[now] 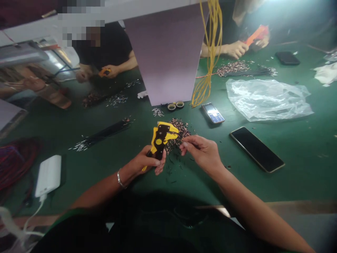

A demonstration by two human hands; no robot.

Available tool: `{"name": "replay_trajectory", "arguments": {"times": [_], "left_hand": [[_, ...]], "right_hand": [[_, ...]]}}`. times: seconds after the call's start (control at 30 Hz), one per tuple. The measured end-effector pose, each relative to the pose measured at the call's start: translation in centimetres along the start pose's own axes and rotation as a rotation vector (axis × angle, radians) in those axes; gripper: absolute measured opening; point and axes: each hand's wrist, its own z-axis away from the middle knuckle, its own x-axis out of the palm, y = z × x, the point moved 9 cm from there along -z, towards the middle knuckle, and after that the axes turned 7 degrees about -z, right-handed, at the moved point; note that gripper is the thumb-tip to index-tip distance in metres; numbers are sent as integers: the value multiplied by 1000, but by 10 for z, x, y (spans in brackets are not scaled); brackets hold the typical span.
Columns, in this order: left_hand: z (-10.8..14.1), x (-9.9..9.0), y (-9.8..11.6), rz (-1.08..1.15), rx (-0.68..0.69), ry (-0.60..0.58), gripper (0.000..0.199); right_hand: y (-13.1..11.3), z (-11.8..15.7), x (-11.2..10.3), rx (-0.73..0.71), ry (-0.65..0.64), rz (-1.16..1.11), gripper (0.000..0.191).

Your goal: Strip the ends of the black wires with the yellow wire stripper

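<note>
The yellow-and-black wire stripper is clenched in my left hand, held just above the desk in front of me with its nose tilted up and to the right. My right hand is just beside that nose, its fingers pinched together. Whatever they hold is too thin to make out, though it may be a single short wire.

Just beyond the tool lies a heap of short wires with copper ends, and dark scraps are scattered toward me. A slack pinch could drop a piece into that litter, where it would be hard to find. With my fingertips so close to the nose, a careless squeeze could also nip my skin.

To the right are a keypad phone, a smartphone and a plastic bag. To the left, a bundle of black wires and a white power bank lie on the desk. Farther off, a co-worker's hand is near an orange tool, beside hanging yellow wires.
</note>
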Motion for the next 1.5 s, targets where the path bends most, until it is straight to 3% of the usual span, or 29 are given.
{"name": "replay_trajectory", "arguments": {"times": [0.5, 0.73, 0.97, 1.5], "left_hand": [[1, 1, 4, -19, 66, -23, 35], [1, 7, -1, 34, 23, -120, 41], [2, 11, -8, 60, -27, -197, 45], [3, 15, -7, 57, -65, -198, 46]], "right_hand": [[-3, 3, 6, -29, -7, 133, 15], [-19, 4, -7, -123, 85, 120, 12], [-19, 2, -12, -99, 129, 59, 13], [-18, 3, -11, -69, 143, 35, 12]]}}
